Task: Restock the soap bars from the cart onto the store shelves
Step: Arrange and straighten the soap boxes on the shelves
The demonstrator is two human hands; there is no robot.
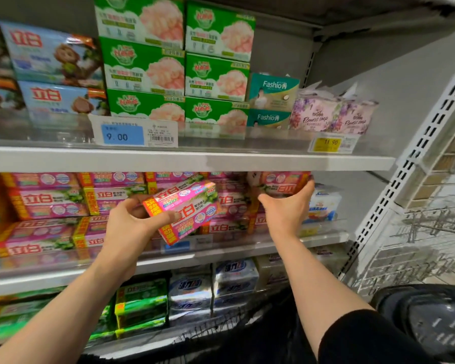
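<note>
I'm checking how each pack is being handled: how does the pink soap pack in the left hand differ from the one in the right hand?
The left hand grips its pink soap pack tilted, out in front of the shelf stacks; the right hand holds its pack level, up against the top of the rightmost stack. The left pack's whole printed front shows; the right pack is partly hidden under the upper shelf edge. Both share the pink wrapper with red lettering.

blue price tag (122, 135) "9.00", teal boxes (273, 91) "Fashio"

Two bare forearms, no watch or rings seen. Right arm (326, 285) has a black sleeve (365, 340) near the elbow, possibly pushed up; left arm (71, 298) uncovered.
</note>
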